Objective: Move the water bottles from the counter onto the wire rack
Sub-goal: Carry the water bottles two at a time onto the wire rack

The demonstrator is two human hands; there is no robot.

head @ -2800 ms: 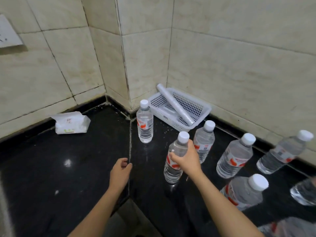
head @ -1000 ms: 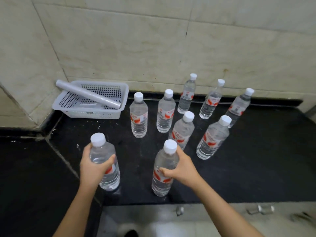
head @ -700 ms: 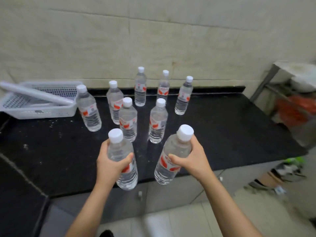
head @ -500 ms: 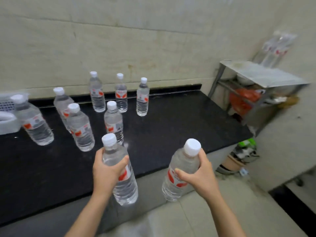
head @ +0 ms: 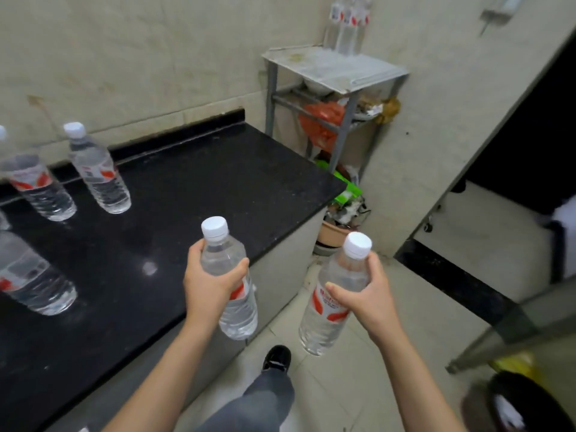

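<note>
Carry step: your left hand [head: 209, 283] and right hand [head: 369, 296] each have fingers clamped on a bottle; set both down upright on the far-right rack [head: 335, 68].

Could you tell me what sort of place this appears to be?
Probably a small kitchen or utility room: a black stone counter against tiled walls, a metal rack in the corner holding a bowl and bags, and a tiled floor.
</note>
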